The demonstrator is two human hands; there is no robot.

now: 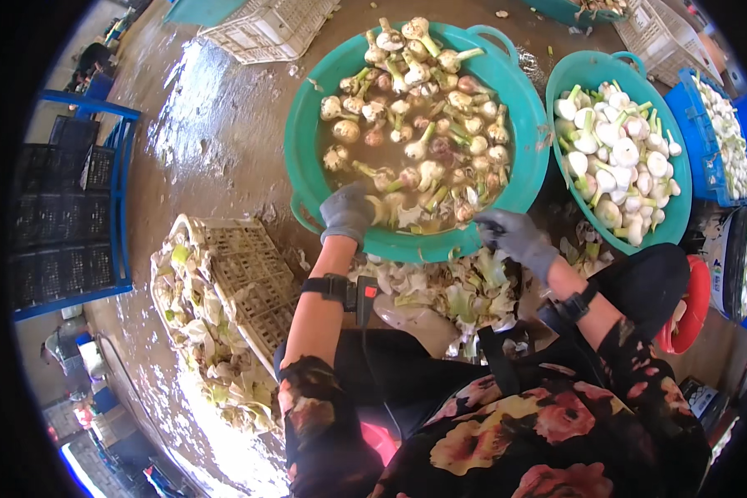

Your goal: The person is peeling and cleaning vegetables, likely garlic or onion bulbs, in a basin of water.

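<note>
My left hand point(348, 211), in a grey glove, is at the near left rim of a green plastic tub point(529, 143). Its fingers are at a pale garlic bulb point(383, 208); whether they grip it is unclear. Unpeeled garlic bulbs point(418, 148) with stems lie in the tub's muddy water. Over the near right rim is my right hand point(513, 236), also gloved in grey, with fingers bent; a small dark thing may be between them. Peeled white garlic bulbs point(625, 152) fill a second green tub point(678, 218) on the right.
A tilted cream plastic crate point(249, 261) with garlic peelings point(205, 348) stands at the left. More peelings point(460, 292) lie below the tub. A blue crate point(709, 149) of garlic and a red bucket point(697, 305) are at the right. The brown floor point(224, 155) is wet.
</note>
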